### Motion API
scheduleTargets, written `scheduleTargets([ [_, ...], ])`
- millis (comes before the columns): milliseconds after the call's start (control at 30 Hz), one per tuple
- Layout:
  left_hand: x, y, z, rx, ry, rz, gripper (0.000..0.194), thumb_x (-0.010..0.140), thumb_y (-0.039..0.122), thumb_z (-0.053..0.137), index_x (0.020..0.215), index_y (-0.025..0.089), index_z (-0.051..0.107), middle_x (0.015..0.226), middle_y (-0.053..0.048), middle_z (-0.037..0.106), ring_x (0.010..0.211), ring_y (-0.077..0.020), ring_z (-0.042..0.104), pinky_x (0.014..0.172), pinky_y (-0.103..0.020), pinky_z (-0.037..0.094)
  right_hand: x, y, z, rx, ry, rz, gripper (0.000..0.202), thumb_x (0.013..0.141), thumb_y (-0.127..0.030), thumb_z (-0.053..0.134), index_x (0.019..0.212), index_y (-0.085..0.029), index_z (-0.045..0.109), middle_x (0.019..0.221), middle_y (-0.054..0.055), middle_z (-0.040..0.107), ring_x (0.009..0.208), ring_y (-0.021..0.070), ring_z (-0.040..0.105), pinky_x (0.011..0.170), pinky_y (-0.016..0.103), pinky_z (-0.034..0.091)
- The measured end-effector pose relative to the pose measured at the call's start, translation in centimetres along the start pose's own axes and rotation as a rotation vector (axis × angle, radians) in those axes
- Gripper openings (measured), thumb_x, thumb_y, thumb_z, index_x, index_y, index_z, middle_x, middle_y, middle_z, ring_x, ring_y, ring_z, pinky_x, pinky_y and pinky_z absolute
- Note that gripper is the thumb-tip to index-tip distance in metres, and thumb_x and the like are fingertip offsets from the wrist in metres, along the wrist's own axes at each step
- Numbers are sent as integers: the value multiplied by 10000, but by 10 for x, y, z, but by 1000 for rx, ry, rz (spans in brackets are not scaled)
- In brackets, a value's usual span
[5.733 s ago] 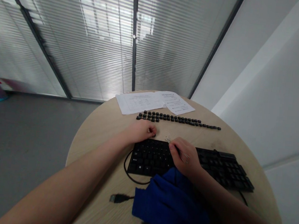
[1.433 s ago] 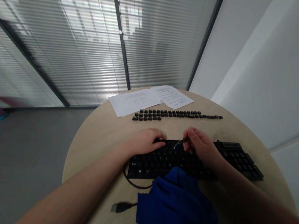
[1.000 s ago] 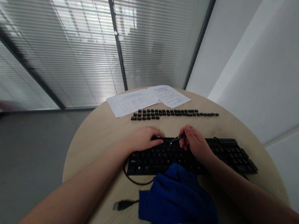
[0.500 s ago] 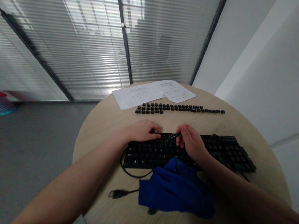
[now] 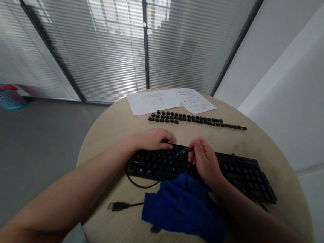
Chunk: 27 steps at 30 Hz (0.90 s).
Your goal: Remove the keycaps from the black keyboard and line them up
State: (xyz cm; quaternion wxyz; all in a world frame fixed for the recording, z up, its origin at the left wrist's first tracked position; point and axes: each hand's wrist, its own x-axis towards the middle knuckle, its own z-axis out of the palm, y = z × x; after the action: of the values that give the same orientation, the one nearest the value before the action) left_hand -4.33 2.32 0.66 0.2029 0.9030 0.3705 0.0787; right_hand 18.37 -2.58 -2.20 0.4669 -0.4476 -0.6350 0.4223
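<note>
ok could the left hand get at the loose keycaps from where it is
Probably yes: the left hand rests by the far left corner of the keyboard, and nothing visible stands between it and the loose keycaps.

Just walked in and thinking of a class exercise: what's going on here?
A person is working at a black keyboard on a round, light wooden table. Their left hand is at its far edge, toward the left, while the right hand holds a slim dark tool with its thin end over the keys; contact is too small to tell. Small black keycaps lie in rows beyond the keyboard, before white printed sheets. A crumpled blue cloth lies on the near side.
</note>
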Motion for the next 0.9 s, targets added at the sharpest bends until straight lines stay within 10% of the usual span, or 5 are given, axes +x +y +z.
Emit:
scheduleTargets([
  [900,4,-2,4,18,26,-6,230,889,339,591,1031,248,748,921,-35,729,835,-186,628,758,-291,432,3,-7,-13,-143,-222,63,420,959,-603,427,839,-217,540,609,-5,569,509,132,537,460,237,436],
])
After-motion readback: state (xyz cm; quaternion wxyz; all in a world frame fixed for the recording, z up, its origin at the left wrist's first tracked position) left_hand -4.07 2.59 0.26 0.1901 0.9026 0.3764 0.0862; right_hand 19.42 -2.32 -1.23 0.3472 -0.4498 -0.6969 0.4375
